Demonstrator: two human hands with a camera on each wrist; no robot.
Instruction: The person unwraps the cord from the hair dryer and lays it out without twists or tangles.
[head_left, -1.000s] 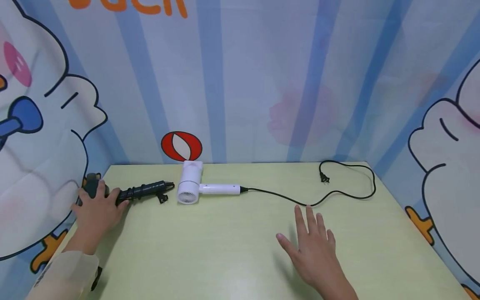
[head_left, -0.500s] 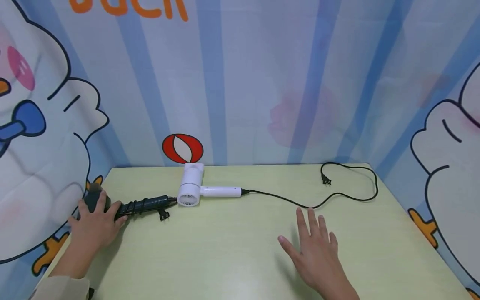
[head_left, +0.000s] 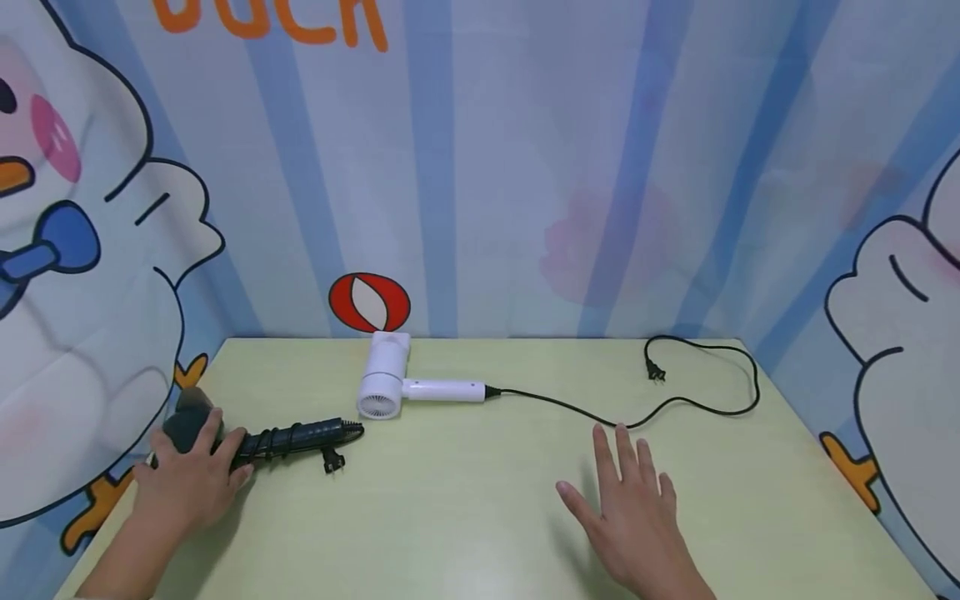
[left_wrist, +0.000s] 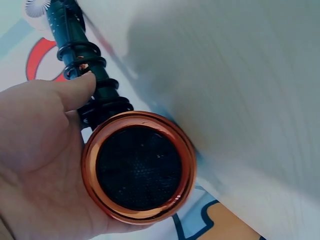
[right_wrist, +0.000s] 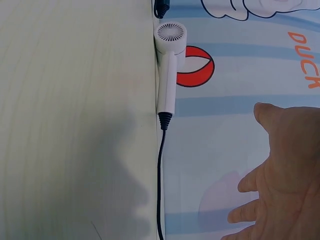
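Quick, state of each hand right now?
Left hand: holding the black hair dryer with the copper ring.
Right hand: open, fingers spread, holding nothing.

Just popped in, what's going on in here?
A person is at a table with two hair dryers on it. Their left hand grips the dark hair dryer, whose own cord is wound round its handle. The white hair dryer lies untouched near the back edge, with its black cord trailing off to the right. The right hand holds nothing, its fingers spread close to that black cord.
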